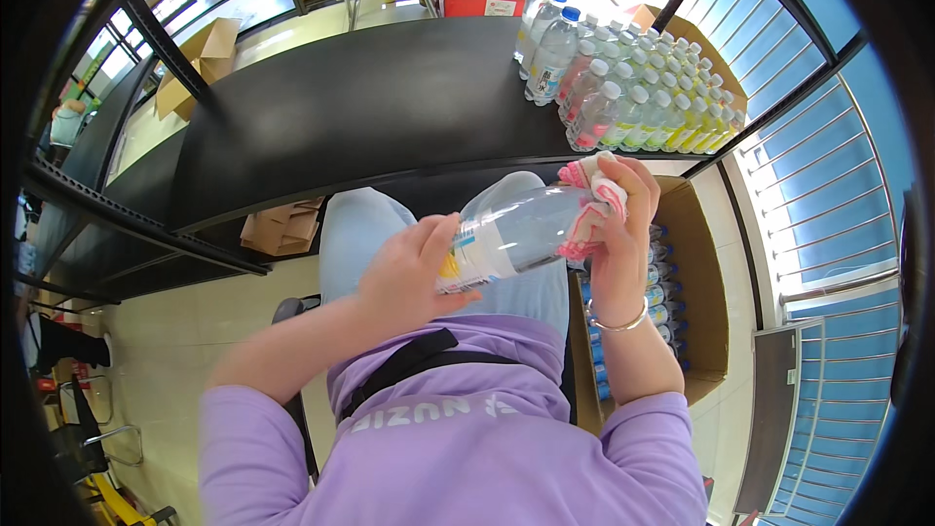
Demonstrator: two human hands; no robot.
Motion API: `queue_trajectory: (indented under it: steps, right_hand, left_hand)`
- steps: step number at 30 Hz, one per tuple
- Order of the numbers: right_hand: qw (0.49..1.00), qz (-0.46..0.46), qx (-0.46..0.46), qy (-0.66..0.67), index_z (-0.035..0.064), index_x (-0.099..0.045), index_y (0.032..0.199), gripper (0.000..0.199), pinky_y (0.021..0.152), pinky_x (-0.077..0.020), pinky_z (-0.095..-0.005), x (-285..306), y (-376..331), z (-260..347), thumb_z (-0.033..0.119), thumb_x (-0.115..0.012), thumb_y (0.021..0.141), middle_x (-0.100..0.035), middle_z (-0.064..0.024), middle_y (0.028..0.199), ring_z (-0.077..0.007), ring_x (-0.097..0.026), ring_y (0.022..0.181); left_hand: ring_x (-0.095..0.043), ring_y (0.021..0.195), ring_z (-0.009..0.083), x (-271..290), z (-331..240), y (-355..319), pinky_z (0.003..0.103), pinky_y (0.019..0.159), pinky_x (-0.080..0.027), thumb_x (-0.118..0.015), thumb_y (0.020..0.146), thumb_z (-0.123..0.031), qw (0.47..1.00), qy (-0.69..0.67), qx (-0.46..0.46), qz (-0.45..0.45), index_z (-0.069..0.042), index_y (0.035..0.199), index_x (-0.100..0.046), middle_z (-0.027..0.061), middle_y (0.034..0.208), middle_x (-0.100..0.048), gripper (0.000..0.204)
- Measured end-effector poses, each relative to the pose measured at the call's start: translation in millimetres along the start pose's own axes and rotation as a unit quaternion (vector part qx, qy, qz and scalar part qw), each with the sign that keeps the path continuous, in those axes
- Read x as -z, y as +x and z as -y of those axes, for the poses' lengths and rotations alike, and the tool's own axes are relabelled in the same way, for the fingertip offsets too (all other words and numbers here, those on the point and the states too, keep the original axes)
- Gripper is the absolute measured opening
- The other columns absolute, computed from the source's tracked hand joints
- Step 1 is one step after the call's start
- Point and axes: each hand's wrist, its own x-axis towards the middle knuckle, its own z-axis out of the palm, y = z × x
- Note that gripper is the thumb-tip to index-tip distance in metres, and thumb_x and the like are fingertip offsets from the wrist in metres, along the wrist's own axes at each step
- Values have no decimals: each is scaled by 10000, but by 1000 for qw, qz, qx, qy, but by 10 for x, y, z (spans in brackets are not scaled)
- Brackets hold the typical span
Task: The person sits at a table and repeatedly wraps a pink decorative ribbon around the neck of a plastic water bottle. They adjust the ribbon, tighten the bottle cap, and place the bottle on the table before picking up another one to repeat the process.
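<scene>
A seated person in a lilac top is holding a clear plastic bottle (516,231) sideways at the centre of the frame. The left hand (409,278) is curling its fingers around the labelled base end, while the right hand (623,224) is pressing a pink-and-white cloth (589,205) against the neck end, fingers closed over the cloth.

The bottle is hanging over the lap, not resting on anything; if the left hand's hold loosens on the smooth plastic, or the cloth is pushed too hard, it is likely to slip down toward the floor or into the open cardboard box (696,273) at centre right, which is holding more bottles.

At upper right, rows of white-capped bottles (653,102) and 3 blue-capped bottles (550,34) are crowding the black desk (370,107) edge, leaving little bare room there. Flattened cardboard (282,226) is lying on the floor below the desk at left.
</scene>
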Motion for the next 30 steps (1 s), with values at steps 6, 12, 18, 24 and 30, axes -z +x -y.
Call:
queue_trajectory:
  steps: [6, 12, 18, 24, 30]
  right_hand:
    - [996, 63, 19, 63, 27, -401, 1240, 505, 910, -346, -309, -7, 24, -39, -59, -516, 756, -379, -109, 1190, -194, -409, 1071]
    - [956, 38, 47, 287, 34, -378, 1239, 531, 840, -406, -297, 12, 61, -138, 63, -615, 764, -461, -98, 1142, -171, -491, 974]
    - [915, 25, 47, 399, 30, -280, 1319, 686, 892, -405, -329, -68, 203, -58, 200, -660, 773, -421, -134, 1231, -202, -471, 1070]
    - [899, -148, -55, 408, 51, -281, 1310, 500, 893, -432, -368, -272, 199, 110, 287, -457, 906, -464, -94, 1208, -219, -495, 1074]
    - [817, 62, -105, 563, 65, -268, 1327, 543, 987, -318, -438, -188, 158, 13, 394, -378, 910, -386, -101, 1314, -265, -393, 1197]
  left_hand:
    - [-533, 932, 343, 222, 134, 57, 372, 793, -437, -755, 633, -289, 989, -62, 35, 128, -9, 1227, -340, 192, 1065, -508, 777]
    - [-563, 903, 204, 341, 72, 82, 307, 767, -445, -723, 677, -325, 888, -331, 103, 304, 2, 1210, -354, 121, 1021, -558, 726]
    - [-501, 984, 126, 144, 96, 3, 266, 825, -418, -702, 700, -306, 721, -624, 86, 287, 0, 1255, -330, 77, 1084, -522, 734]
    - [-493, 1007, 139, -16, 111, -21, 280, 848, -411, -729, 691, -294, 740, -639, 67, 200, 6, 1267, -316, 80, 1100, -507, 770]
    - [-493, 1000, 136, -17, 80, -53, 279, 833, -413, -723, 704, -274, 755, -647, 49, 98, -8, 1244, -334, 72, 1081, -505, 717]
